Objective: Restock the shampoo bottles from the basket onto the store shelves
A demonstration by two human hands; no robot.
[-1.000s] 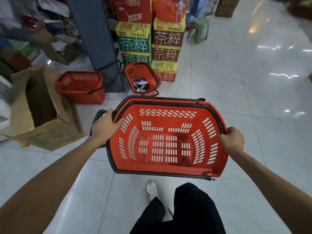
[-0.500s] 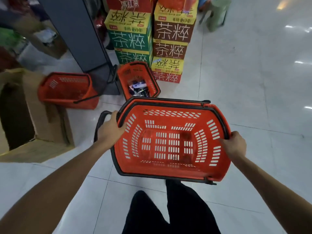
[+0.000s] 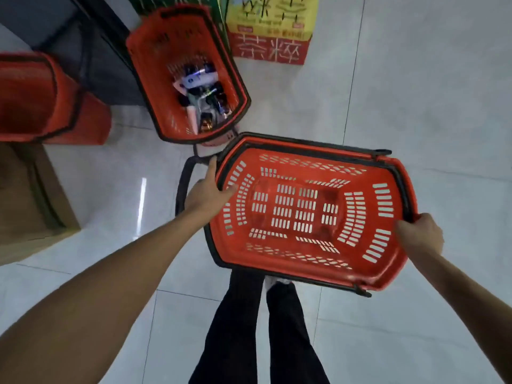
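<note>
**A:** Pale, glossy floor tiles [image 3: 374, 342] underfoot, your dark trouser legs [image 3: 241, 328] at the bottom edge. Just above them is the empty basket [image 3: 302, 164], open side up, its long axis lying across your body.

**B:** And the grip?

**A:** Your left hand [image 3: 206, 196] clasps the left end rim, thumb inside the wall, forefinger laid along the rim. Your right hand [image 3: 419, 236] is curled over the right end rim.

**B:** So where's the stock?

**A:** Ahead and to your left, on the floor: the stocked basket [image 3: 155, 79], with bottles [image 3: 199, 87] heaped in it, labels too blurred to read. Its long axis runs away from you, and its near end sits just beyond your left hand. That's the closer hand for a reach.

**B:** Room to move?

**A:** There are bare tiles on your right, enough to set the empty one down, I'd say. Your left is crowded: a cardboard box [image 3: 30, 206], a third basket [image 3: 33, 98], then the dark shelving unit [image 3: 55, 20]. Drink cartons [image 3: 270, 37] stand behind the stock.
</note>
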